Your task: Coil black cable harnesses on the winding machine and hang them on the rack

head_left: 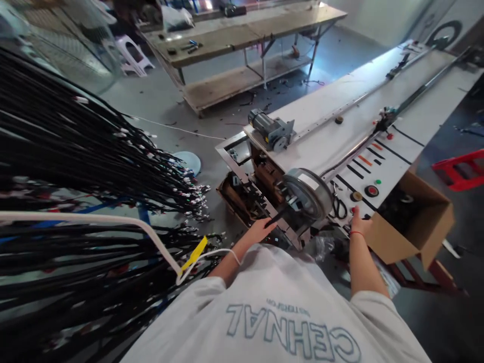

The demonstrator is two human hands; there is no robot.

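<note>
My left hand (260,231) rests at the near end of a long white cutting machine (340,136), its fingers closed on a black cable end (278,217) that runs toward the round metal wheel (308,194). Over at the control strip, my right hand (357,222) reaches out with a red band at its wrist, the fingertips beside a brown knob (356,196) and a black-and-red button (371,191). Scissors (338,204) lie between the wheel and the knob. Whether the right fingertips touch the panel is unclear.
A big bundle of black cables (86,166) with white ends hangs on a rack at left. An open cardboard box (412,222) stands right of the panel. A grey motor (270,130) sits on the machine. A wooden workbench (245,35) stands behind; a red crate (459,169) is at right.
</note>
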